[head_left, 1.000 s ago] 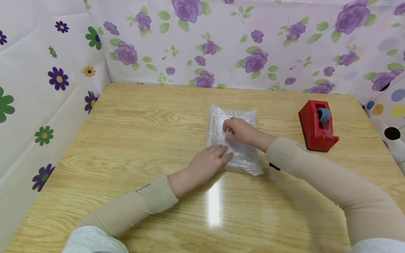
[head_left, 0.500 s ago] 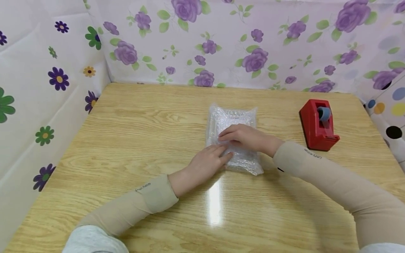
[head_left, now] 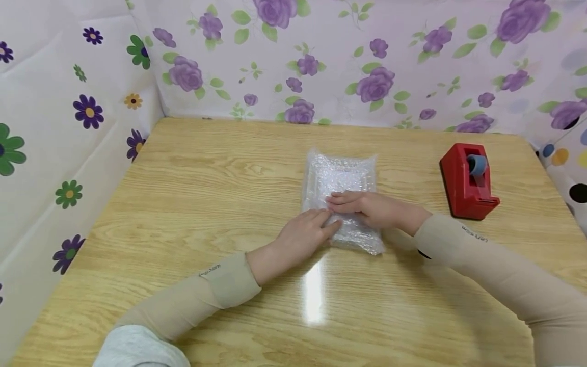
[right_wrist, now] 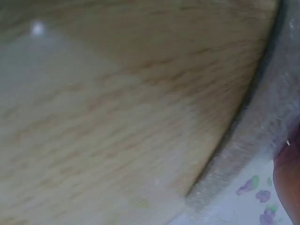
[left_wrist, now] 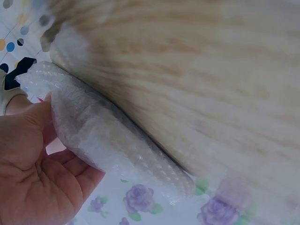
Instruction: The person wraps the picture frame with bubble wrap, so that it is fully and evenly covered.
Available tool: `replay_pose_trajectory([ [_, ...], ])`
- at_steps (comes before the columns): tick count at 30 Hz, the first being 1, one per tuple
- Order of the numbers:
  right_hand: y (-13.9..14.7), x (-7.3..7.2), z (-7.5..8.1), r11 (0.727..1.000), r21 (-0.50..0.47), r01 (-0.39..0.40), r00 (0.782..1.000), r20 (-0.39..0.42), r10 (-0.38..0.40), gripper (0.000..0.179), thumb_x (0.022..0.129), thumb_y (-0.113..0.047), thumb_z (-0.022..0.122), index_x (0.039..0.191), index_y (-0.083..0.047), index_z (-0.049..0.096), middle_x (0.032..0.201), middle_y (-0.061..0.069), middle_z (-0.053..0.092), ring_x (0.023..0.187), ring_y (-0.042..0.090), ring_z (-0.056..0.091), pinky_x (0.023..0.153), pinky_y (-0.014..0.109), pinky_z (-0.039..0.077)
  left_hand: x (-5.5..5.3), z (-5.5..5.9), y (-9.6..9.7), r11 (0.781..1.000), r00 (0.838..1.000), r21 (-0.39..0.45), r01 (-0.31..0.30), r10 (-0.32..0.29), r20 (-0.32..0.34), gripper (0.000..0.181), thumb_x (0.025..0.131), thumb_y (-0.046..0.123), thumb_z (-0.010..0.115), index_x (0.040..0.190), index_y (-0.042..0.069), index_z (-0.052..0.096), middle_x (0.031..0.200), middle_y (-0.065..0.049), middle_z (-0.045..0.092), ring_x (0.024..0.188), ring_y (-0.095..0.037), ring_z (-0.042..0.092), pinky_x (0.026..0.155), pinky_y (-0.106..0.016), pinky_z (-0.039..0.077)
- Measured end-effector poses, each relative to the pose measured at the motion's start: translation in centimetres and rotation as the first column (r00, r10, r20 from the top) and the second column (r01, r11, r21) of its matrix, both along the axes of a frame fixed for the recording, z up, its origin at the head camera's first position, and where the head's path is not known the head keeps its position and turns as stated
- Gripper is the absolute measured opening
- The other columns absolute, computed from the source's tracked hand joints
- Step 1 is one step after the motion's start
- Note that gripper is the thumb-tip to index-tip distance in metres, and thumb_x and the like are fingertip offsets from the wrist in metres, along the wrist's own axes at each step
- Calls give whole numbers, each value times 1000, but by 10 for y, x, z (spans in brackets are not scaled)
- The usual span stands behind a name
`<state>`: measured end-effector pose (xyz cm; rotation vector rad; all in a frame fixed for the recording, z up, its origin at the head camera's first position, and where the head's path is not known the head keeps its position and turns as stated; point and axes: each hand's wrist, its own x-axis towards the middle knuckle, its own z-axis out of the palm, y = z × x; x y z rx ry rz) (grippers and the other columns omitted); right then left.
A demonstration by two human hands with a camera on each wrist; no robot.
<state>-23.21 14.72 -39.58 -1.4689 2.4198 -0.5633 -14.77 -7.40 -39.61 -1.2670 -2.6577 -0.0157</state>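
Observation:
A flat package in bubble wrap (head_left: 341,171) lies on the wooden table, slightly right of the middle in the head view. My left hand (head_left: 302,238) rests on its lower left side, fingers extended over the wrap. From the right, my right hand (head_left: 378,209) lies across the middle of the package with straight fingers, their tips close to the left fingertips. In the left wrist view, the thumb and fingers of the left hand (left_wrist: 40,173) touch the top of the crinkled wrap (left_wrist: 117,145). Only a sliver of the right hand (right_wrist: 288,176) shows beside the wrap (right_wrist: 253,140) in the right wrist view.
A red tape dispenser (head_left: 465,186) with a blue-cored roll stands on the right of the table (head_left: 220,178). A flower-printed sheet (head_left: 266,66) hangs behind the table's back edge, and another covers the left side.
My right hand has gone from curled fingers above the package to straight fingers laid on it, moving a little nearer to me. My left hand and the package stay put.

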Motion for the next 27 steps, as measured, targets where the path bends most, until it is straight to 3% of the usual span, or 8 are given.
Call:
replay_pose_trajectory([
  [6,1,-6,-3,1000,-26,-5,1000,-5,5,48,88,7,45,133,-7,54,145,8,44,139,32,34,116,55,20,-1,2,0,1000,1000,-7,-14,14,-4,46,89,31,62,131,10,58,123,-14,57,109,-25,59,102,-34,47],
  [12,1,-10,2,993,-91,77,985,162,-62,45,88,9,43,129,-3,57,141,14,48,135,36,38,115,55,22,-2,3,0,1000,1000,23,3,-3,-20,45,88,29,64,129,11,59,113,-11,58,103,-24,60,96,-31,50],
  [15,-5,-11,9,988,-111,109,978,189,-86,42,88,8,47,128,0,58,138,15,51,132,35,43,113,52,30,1,0,0,999,999,34,9,-8,-40,43,88,28,65,128,11,60,110,-10,59,99,-22,60,93,-30,51],
  [21,-34,-13,21,995,-102,4,999,43,1,42,89,6,49,130,2,55,139,17,50,131,34,44,111,51,34,3,-2,-2,1000,994,19,5,-3,-114,38,87,26,65,123,11,63,107,-7,59,104,-23,58,97,-31,49],
  [27,-51,-13,17,995,-67,-67,994,-89,61,38,89,3,48,126,2,59,135,15,55,129,31,48,109,48,38,3,-5,1,999,985,-46,1,-9,-171,33,91,27,60,121,14,63,109,-3,60,106,-18,58,98,-27,48],
])
